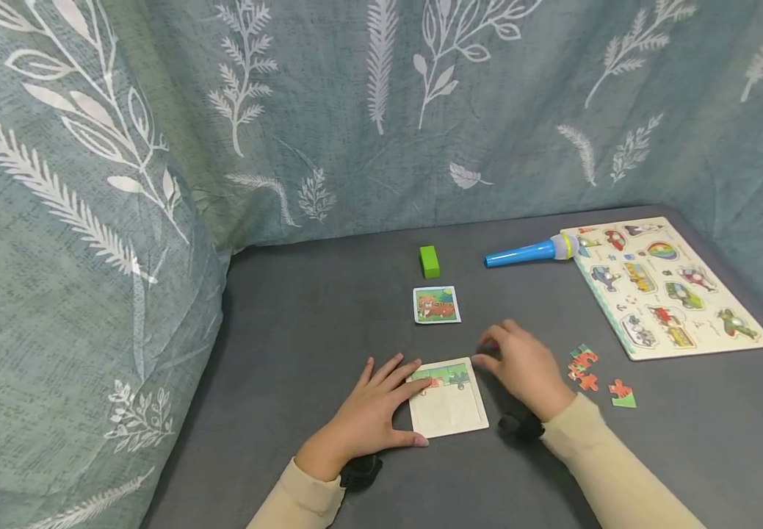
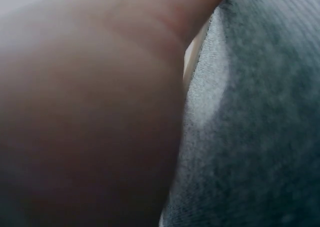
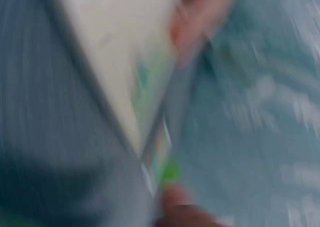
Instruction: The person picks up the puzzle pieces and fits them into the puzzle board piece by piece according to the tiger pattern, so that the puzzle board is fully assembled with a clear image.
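A small wooden puzzle tray [image 1: 450, 411] lies on the dark table, with a strip of joined picture pieces [image 1: 447, 375] along its far side. My left hand [image 1: 371, 411] rests on the tray's left side, fingers spread and thumb by the near edge. My right hand [image 1: 526, 364] is beside the tray's far right corner, its fingers bent and the thumb apart from the index finger. Nothing shows between them. Loose orange and green jigsaw pieces [image 1: 622, 393] lie right of that hand. In the right wrist view the tray [image 3: 112, 52] is blurred; palm skin [image 2: 90, 107] fills much of the left wrist view.
Beyond the tray are a picture card [image 1: 437, 305] with an orange animal and a green block [image 1: 429, 261]. A blue toy microphone [image 1: 523, 253] touches a large vehicle puzzle board [image 1: 711, 316] at right. Leaf-patterned cloth [image 1: 355, 147] hangs behind the table.
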Action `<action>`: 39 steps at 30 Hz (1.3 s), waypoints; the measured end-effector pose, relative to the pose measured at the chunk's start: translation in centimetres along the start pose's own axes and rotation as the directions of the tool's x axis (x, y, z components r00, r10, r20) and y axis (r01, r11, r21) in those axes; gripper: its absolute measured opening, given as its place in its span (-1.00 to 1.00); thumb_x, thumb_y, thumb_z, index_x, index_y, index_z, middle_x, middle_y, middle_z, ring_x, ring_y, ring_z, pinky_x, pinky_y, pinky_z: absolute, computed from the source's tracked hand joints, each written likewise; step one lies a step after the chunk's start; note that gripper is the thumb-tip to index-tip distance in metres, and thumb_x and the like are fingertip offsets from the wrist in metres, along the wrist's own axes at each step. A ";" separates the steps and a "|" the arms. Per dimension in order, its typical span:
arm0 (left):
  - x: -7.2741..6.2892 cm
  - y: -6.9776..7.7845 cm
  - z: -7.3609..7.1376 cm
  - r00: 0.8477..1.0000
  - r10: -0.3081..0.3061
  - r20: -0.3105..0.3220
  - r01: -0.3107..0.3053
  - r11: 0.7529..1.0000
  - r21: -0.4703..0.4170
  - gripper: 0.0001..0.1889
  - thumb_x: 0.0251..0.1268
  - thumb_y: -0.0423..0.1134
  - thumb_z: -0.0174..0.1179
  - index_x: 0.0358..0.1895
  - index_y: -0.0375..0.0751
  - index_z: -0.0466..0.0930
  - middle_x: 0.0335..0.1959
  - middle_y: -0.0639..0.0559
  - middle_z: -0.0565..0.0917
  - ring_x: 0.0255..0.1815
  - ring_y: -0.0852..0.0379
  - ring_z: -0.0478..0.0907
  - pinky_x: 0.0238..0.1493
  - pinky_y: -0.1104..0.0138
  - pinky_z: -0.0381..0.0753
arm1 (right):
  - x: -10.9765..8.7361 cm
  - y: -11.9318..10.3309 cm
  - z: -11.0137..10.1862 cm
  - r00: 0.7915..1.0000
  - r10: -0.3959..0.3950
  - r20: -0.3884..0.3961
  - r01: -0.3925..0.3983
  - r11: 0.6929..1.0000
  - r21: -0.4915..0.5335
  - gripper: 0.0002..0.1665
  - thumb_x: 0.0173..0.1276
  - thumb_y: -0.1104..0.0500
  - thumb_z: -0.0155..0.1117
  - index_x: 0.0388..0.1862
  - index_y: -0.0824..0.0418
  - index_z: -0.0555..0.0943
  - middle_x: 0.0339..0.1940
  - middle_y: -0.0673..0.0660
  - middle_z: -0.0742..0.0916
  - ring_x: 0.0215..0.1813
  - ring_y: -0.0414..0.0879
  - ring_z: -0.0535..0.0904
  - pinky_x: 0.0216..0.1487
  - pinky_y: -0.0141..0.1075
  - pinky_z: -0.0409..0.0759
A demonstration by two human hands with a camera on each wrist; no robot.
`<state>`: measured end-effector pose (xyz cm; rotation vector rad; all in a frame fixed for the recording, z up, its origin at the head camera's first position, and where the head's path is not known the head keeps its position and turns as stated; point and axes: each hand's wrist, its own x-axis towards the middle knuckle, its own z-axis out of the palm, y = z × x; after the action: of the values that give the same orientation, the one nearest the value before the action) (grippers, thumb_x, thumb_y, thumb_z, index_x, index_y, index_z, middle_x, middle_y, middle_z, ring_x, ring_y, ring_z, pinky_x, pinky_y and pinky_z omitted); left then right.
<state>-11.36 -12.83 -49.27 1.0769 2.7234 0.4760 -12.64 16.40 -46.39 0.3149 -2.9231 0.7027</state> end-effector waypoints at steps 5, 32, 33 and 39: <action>-0.4 -0.2 -0.2 1.000 -0.002 -0.008 0.002 1.000 -0.011 -0.03 0.15 0.32 0.47 0.63 0.18 0.30 0.69 0.05 0.16 0.72 -0.10 -0.10 0.59 -0.31 -0.19 | -1.4 5.5 -5.1 0.986 0.129 0.101 -0.124 0.991 -0.058 -0.52 0.24 0.14 0.64 0.00 0.40 0.70 -0.14 0.36 0.64 -0.14 0.30 0.63 -0.14 0.16 0.63; -0.5 -0.5 -0.1 0.999 -0.046 0.013 0.046 0.997 -0.058 0.13 0.10 0.37 0.47 0.68 0.02 0.17 0.71 0.14 0.10 0.74 0.00 -0.15 0.63 -0.19 -0.30 | 0.1 2.1 -4.1 0.973 0.054 0.224 -0.164 0.847 0.506 -0.87 0.48 0.41 0.31 -0.04 0.34 0.62 -0.30 0.13 0.72 -0.33 0.00 0.67 -0.43 -0.27 0.59; -0.4 -0.4 -0.1 0.999 -0.042 0.018 0.042 0.998 -0.052 0.11 0.11 0.37 0.47 0.68 0.06 0.18 0.71 0.14 0.09 0.74 0.00 -0.16 0.63 -0.19 -0.31 | 0.0 1.6 -3.4 0.973 0.027 0.227 -0.141 0.851 0.506 -0.88 0.46 0.43 0.32 -0.07 0.34 0.63 -0.33 0.11 0.70 -0.35 0.00 0.67 -0.43 -0.27 0.60; -0.2 -0.1 0.0 0.999 -0.024 0.042 0.025 0.999 -0.025 0.00 0.17 0.37 0.42 0.66 0.17 0.24 0.72 0.12 0.07 0.74 -0.02 -0.18 0.63 -0.22 -0.30 | -0.4 -0.7 0.1 0.957 -0.057 0.284 -0.081 0.888 0.453 -0.88 0.34 0.37 0.50 -0.29 0.22 0.70 -0.48 -0.03 0.66 -0.47 -0.16 0.57 -0.45 -0.30 0.58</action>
<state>-11.28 -13.00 -49.29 1.0341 2.6836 0.4769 -12.09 15.77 -46.23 0.4799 -2.9821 1.4773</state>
